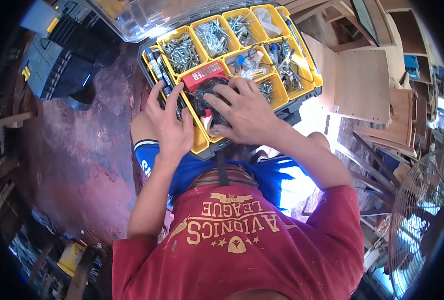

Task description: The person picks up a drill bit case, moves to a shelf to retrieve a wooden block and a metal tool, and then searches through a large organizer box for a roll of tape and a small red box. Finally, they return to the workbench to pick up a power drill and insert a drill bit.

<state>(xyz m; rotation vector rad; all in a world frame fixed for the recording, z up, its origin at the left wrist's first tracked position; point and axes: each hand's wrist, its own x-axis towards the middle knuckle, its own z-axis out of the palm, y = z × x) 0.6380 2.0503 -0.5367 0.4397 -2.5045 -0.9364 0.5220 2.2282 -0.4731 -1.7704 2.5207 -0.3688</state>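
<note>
Two bare hands are at a big case [297,119] full of small yellow bins, which sits over the knees. A dark bundle [202,92] lies in the near bin [198,146], a bit left of the middle. The right hand [249,107] is over it, with its fingers bent and spread a little. They seem to touch it, but I cannot tell if they grip it. The left hand [171,125] is open, its fingers apart, by the bin's left wall, and it does not seem to hold a thing.

The bundle looks like thin, crinkly plastic, so it should be soft, light and a bit slippery. If small metal bits are inside, it could be heavier than it looks. A good place to take hold is the bunched top, with the thumb on the near side. Sharp bits could poke a hole in it.

A red box [202,72] sits just beyond it, and the bin walls leave little room for fingers. Some white and red stuff [206,119] is close to the right thumb. Screws [179,52] fill a far left bin. The clear lid [147,12] is up at the far side. A fan [414,215] stands at the right.
</note>
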